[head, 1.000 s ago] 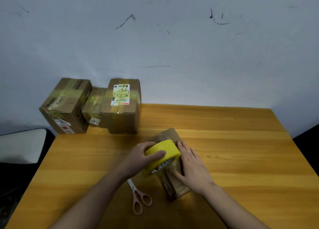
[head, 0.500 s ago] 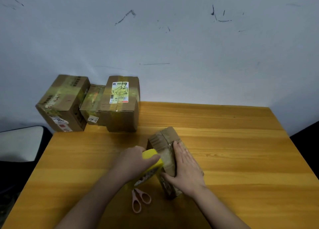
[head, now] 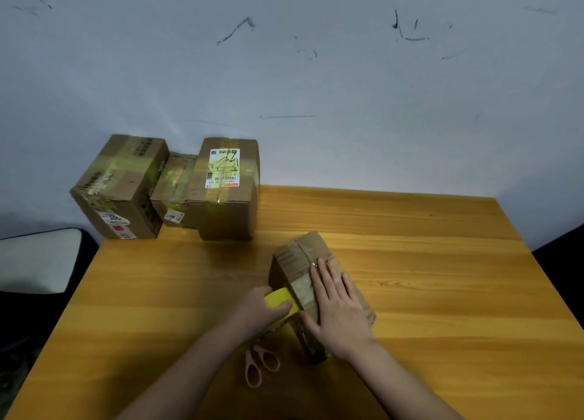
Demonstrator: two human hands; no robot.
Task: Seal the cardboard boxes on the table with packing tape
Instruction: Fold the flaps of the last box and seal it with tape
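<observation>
Tape roll at the box's left side, low centre of the frame.
My left hand [head: 259, 309] grips the yellow tape roll [head: 281, 299] against the small box [head: 313, 261]; my right hand [head: 339, 309] lies flat on top, fingers [head: 325, 272] straight along its long axis, toward the upper left.

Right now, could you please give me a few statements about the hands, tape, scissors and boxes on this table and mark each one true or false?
1. The left hand grips the yellow tape roll. True.
2. The right hand holds the scissors. False: it lies flat on the small box; the scissors lie untouched on the table.
3. Three boxes stand at the far left corner. True.
4. The scissors have blue handles. False: they are pink.
5. The tape roll sits on top of the small box. False: it is at the box's left side.
</observation>
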